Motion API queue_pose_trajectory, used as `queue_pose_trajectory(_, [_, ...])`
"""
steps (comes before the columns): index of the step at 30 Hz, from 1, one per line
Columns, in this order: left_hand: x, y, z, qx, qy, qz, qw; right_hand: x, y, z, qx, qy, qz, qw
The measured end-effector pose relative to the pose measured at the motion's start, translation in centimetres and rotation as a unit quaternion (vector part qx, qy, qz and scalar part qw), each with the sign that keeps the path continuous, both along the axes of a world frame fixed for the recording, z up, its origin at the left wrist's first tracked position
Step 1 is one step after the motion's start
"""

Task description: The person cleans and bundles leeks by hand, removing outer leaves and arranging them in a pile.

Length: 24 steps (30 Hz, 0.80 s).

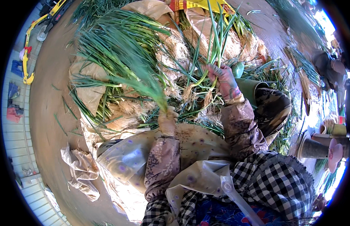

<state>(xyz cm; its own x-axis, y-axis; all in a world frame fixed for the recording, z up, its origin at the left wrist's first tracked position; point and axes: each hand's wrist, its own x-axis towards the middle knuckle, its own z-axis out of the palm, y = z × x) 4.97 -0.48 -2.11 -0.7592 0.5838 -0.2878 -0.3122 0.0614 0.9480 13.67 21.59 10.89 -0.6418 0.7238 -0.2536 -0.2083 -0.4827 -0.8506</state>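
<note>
My left hand (pixel 167 119), gloved or coated with soil, is closed around a bunch of green onions (pixel 146 87). Their long leaves fan up and to the left, smeared by motion. My right hand (pixel 223 80), stained dark, pinches a few more green onions (pixel 217 45) at their pale stems. Those leaves point upward, and their stringy roots (pixel 188 92) hang below the fingers. Beyond both hands lies a big heap of green onions (pixel 107 49) with bushy, straw-coloured roots (pixel 175 47). A clear, dotted plastic apron (pixel 126 160) covers my lap below the hands.
Brown sacking (pixel 88 94) lies among the heap, and a yellow-and-red sack (pixel 205 5) at its far edge. A green boot (pixel 248 88) stands by my right forearm. A crumpled sack (pixel 81 171) is on the floor at left. A pink-topped stool (pixel 334 155) is at far right.
</note>
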Motion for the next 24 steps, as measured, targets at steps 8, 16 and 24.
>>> queue_pose_trajectory(8, [8.8, 2.6, -2.9, -0.367, 0.333, -0.596, 0.633, 0.4, -1.2, 3.0, 0.082, 0.010, 0.038, 0.996])
queue_pose_trajectory(16, [14.8, 0.3, -12.7, -0.384, 0.601, -0.461, 0.528, -1.0, -3.8, 1.8, 0.078, -0.017, 0.150, 0.985])
queue_pose_trajectory(24, [17.6, 4.8, -7.8, -0.362, 0.621, -0.408, 0.563, -2.7, -6.8, 2.2, 0.081, -0.044, 0.217, 0.972])
